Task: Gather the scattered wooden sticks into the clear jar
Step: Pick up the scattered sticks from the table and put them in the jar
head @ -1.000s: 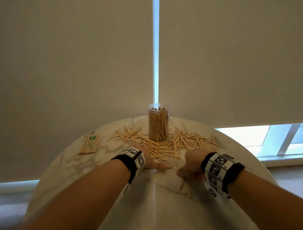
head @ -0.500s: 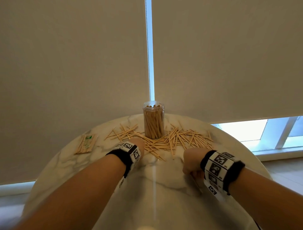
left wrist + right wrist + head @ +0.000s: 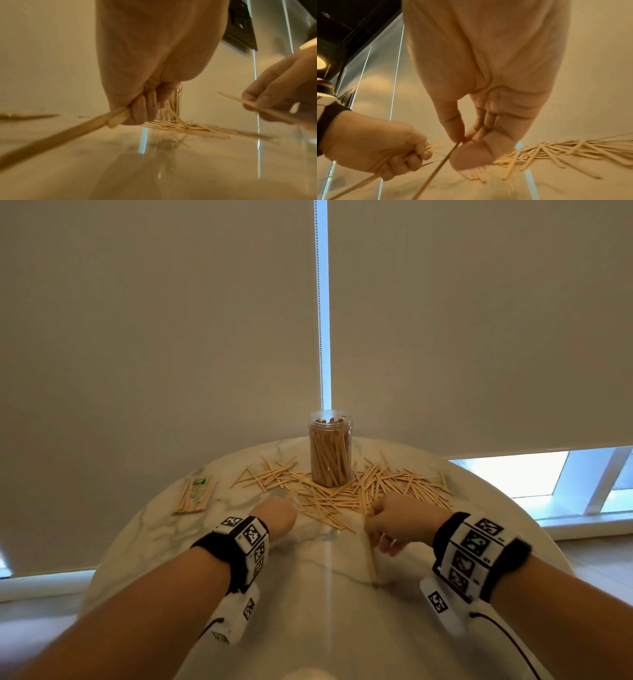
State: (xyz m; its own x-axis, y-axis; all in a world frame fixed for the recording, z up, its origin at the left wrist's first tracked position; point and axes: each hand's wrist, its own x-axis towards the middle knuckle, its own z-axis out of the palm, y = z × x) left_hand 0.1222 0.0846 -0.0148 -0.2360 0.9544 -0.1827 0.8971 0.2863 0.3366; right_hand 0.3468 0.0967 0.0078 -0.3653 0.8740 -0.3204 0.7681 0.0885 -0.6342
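Where a second ago the right hand [image 3: 397, 520] lay low on the near marble with its fingers down among loose sticks, it now sits lifted and curled, thumb and fingers pinching a thin pale wooden stick [image 3: 436, 170] that slants down toward the near edge. Left hand [image 3: 277, 515] has likewise gone from resting at the pile's near left fringe to a closed fist around a few flat pale wooden sticks [image 3: 96, 121], their ends jutting out from the fist.

Reading: both hands have finished a pick-up. Each carries a small load, not yet taken to the jar.

Pose: both forearms reach in from the near side, wrists banded with black straps and white marker blocks. Left fist is knuckles-up, just off the tabletop at the pile's near left edge. Right fist hovers at the near right edge, the two hands well apart.

Outward: the scattered heap of pale wooden sticks [image 3: 342, 494] spreads left and right just beyond the knuckles. Behind it, at the far middle of the round white marble table [image 3: 154, 535], stands the clear cylindrical plastic jar [image 3: 330, 453], upright, open-topped, already packed near full with sticks. A small wrapped bundle of sticks with a green label [image 3: 195, 494] lies apart at far left. Much of the heap remains.
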